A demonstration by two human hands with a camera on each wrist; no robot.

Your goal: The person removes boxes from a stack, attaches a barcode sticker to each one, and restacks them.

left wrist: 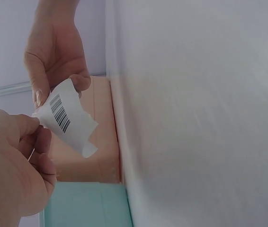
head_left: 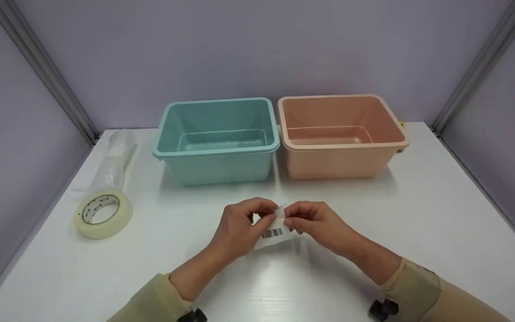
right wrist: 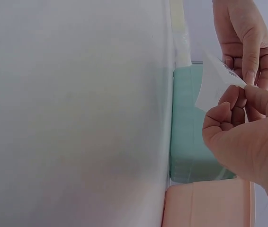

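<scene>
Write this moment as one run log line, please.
left hand: pinches barcode label | right hand: pinches same label | label: held above table | teal bin, pink bin: empty

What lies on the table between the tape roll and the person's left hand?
Nothing: the head view shows bare white table between tape roll and left hand.

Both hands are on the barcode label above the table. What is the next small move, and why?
Probably keep peeling: both the left hand and the right hand pinch the top edge of the barcode label, which curls and hangs above the table, so its layers look only partly parted.
</scene>
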